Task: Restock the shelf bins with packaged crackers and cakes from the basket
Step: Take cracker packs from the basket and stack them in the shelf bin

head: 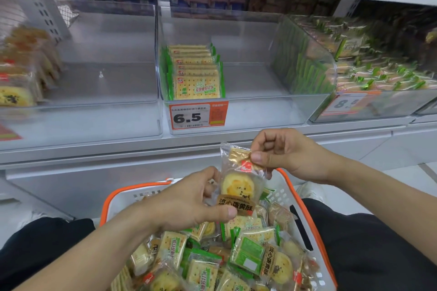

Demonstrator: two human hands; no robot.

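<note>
A wrapped yellow cake packet (240, 179) with a brown label hangs upright above the basket. My left hand (186, 201) pinches its lower edge with thumb and fingers. My right hand (288, 153) pinches its top corner. Below them the white basket (305, 217) with an orange rim holds several green-edged cracker packets (203, 271) and more cake packets (280, 264). On the shelf, the middle clear bin (250, 111) holds a row of green cracker packets (196, 73) at its left side.
The left clear bin (99, 111) shows a few cake packets (21, 75) at its far left. A right bin (369, 111) is piled with green-wrapped packets. Price tags reading 6.5 (198, 116) and 8.8 hang on the bin fronts. My dark-trousered knees flank the basket.
</note>
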